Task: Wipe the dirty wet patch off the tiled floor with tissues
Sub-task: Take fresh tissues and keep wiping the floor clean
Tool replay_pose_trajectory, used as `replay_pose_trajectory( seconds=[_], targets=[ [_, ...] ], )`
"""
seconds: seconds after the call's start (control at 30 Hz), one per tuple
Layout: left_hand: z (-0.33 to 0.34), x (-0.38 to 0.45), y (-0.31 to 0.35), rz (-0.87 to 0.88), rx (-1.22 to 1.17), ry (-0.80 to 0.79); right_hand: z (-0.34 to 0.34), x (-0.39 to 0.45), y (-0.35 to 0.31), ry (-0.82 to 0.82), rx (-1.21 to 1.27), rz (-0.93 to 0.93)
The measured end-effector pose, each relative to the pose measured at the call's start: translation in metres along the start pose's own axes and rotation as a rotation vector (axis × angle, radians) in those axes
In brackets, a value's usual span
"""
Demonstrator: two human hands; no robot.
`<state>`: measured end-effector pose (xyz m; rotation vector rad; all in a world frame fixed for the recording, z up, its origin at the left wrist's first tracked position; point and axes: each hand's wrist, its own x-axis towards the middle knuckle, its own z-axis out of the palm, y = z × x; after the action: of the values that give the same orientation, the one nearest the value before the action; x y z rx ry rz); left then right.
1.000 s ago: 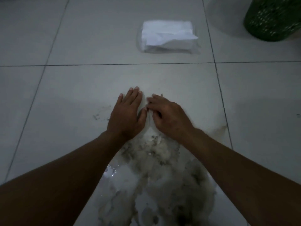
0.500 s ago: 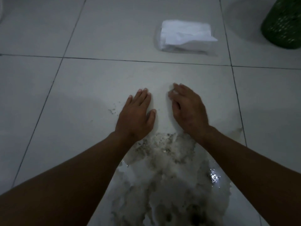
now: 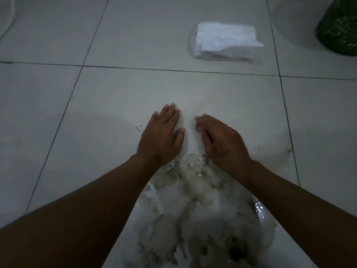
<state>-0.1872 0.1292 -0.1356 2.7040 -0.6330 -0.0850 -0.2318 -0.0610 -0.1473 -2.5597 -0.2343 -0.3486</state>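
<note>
Left hand (image 3: 161, 135) flat, right hand (image 3: 222, 140) curled, both on tissue (image 3: 190, 136).

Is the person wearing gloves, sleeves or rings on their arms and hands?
No. The left hand and right hand are bare, with no gloves. Both forearms show no sleeves, watch or bracelet. No rings show on the visible fingers. The fingernails look short.
</note>
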Motion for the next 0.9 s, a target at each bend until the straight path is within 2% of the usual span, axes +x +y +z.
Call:
replay_pose_trajectory(
  seconds=[0.1,0.13,0.17,0.3,0.37,0.47,0.53,0.6,0.7,0.77,0.83,0.9],
  targets=[
    [-0.004,-0.014,-0.009,-0.027,-0.003,0.034,0.011,0.01,-0.002,0.08,0.0,0.303],
    [-0.005,-0.019,-0.013,-0.044,-0.003,0.042,0.016,0.012,-0.01,0.085,0.012,0.337],
    [-0.006,-0.023,-0.016,-0.06,0.0,0.044,0.022,0.012,-0.02,0.08,0.013,0.308],
    [-0.014,-0.042,-0.033,-0.151,0.024,0.068,0.033,0.001,-0.047,-0.031,0.048,-0.045],
    [-0.017,-0.047,-0.04,-0.218,0.006,0.075,0.033,0.01,-0.039,-0.021,0.08,-0.013],
    [-0.021,-0.059,-0.052,-0.312,-0.002,0.088,0.045,0.028,-0.032,0.028,0.062,0.179],
    [-0.021,-0.066,-0.055,-0.337,0.008,0.087,0.058,0.042,-0.041,0.04,0.075,0.225],
    [-0.02,-0.071,-0.056,-0.339,0.017,0.086,0.07,0.051,-0.06,0.007,0.098,0.147],
    [-0.02,-0.073,-0.059,-0.328,0.023,0.098,0.073,0.043,-0.089,-0.15,0.11,-0.167],
    [-0.021,-0.073,-0.06,-0.325,0.016,0.102,0.067,0.035,-0.092,-0.217,0.127,-0.28],
    [-0.023,-0.075,-0.063,-0.322,-0.002,0.103,0.064,0.032,-0.084,-0.137,0.099,-0.239],
    [-0.024,-0.075,-0.064,-0.314,-0.024,0.109,0.066,0.038,-0.073,-0.03,0.064,-0.062]
  ],
)
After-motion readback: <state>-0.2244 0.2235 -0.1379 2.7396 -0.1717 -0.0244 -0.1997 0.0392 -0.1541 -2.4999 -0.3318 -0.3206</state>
